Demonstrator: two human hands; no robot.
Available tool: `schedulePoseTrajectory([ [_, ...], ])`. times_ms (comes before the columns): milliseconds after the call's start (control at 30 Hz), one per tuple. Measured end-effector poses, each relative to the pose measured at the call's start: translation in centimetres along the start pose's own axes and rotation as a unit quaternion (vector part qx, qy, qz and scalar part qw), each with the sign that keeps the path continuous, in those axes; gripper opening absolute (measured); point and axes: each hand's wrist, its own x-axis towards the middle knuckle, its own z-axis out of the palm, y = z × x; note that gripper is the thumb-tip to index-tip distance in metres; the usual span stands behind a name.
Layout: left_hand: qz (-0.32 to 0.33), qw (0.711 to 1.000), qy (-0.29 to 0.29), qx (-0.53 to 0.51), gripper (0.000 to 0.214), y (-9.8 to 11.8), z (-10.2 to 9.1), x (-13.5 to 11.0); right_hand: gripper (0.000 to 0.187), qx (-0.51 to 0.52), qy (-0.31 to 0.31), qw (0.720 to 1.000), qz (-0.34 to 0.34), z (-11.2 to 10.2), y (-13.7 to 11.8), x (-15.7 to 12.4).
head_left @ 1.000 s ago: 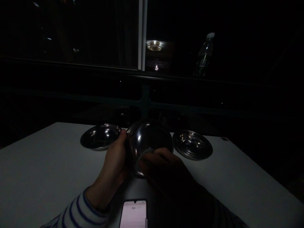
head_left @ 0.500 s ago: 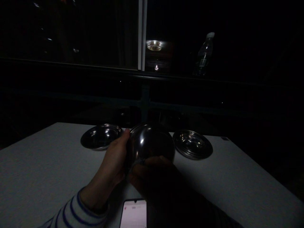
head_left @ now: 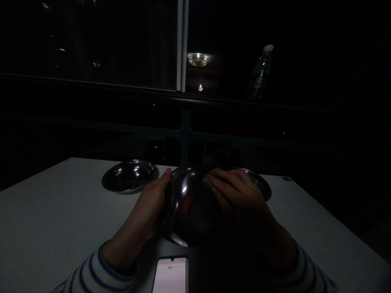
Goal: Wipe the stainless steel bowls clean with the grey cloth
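Observation:
A shiny metal bowl (head_left: 180,207) is held up over the table with its rounded side towards me. My left hand (head_left: 152,199) grips its left edge, thumb at the rim and fingers mostly hidden behind it. At the bowl's upper right, my right hand (head_left: 238,191) presses a small pale cloth (head_left: 214,171) against the metal with bent fingers. Only a scrap of that cloth shows, and the dark hides the underside of the hand. One more metal bowl (head_left: 130,177) rests on the table to the left.
Behind my right hand sits other metalware (head_left: 259,183), partly covered. A lit phone (head_left: 171,272) lies on the white table (head_left: 61,211) near me. Beyond the far edge are a window frame (head_left: 181,49) and a plastic bottle (head_left: 261,75). Surroundings are very dark.
My right hand has moved from the bowl's lower front up to its upper right side with the cloth. The bowl has tilted and sits slightly lower; my left hand keeps its grip.

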Motion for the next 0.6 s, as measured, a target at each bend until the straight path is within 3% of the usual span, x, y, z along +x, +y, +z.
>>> schedulePoseTrajectory([
  [100, 0.004, 1.000, -0.004, 0.001, 0.027, -0.3, 0.1, 0.0, 0.024, 0.014, 0.001, 1.000, -0.001, 0.6, -0.7, 0.0],
  [267, 0.013, 1.000, -0.003, 0.001, 0.026, -0.6, 0.5, 0.1, 0.020, 0.033, -0.013, 0.997, -0.074, 2.0, -4.8, -0.3],
  [367, 0.026, 1.000, 0.009, -0.005, 0.027, -0.5, 0.5, 0.1, 0.021, 0.027, -0.029, 0.993, -0.108, 2.0, -5.2, -0.3],
  [533, -0.002, 1.000, -0.018, -0.021, 0.022, -0.4, 1.0, -0.4, 0.025, 0.042, -0.005, 0.999, -0.005, 1.1, -2.6, 0.2],
  [600, -0.005, 1.000, -0.006, -0.031, 0.023, -0.5, 1.1, -0.5, 0.025, 0.055, -0.002, 0.998, 0.002, 1.1, -2.3, 0.2],
])
